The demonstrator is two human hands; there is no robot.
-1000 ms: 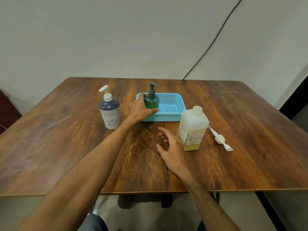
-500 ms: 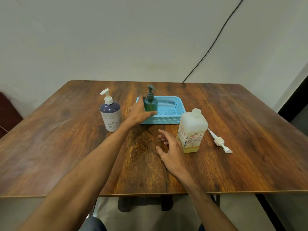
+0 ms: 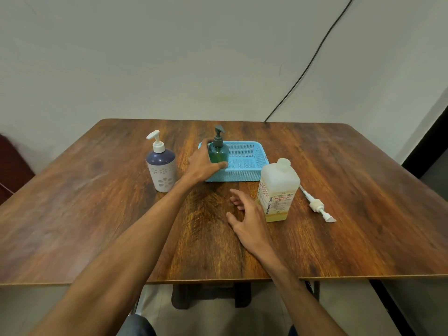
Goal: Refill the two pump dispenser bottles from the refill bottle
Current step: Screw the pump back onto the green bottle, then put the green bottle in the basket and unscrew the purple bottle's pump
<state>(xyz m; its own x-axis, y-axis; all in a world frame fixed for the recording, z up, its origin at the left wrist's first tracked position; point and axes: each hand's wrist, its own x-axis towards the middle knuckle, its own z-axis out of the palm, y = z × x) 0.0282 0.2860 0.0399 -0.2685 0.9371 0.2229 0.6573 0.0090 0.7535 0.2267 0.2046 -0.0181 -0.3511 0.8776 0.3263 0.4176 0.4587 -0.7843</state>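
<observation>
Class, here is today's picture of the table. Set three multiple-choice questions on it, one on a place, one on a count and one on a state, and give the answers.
1. Where does the dark green plastic pump bottle stand?
A. on the floor
B. in the blue plastic mesh basket
C. on a chair

2. How many bottles are in view?
A. two
B. three
C. five

3. What is the left hand doing?
A. resting open
B. holding a cloth
C. gripping the green bottle

Answers:
1 B: it stands within the basket's left end.
2 B: the green one, the purple-and-white flower-patterned pump bottle and the translucent white refill bottle.
3 C: its fingers and thumb curl round the bottle's body.
</observation>
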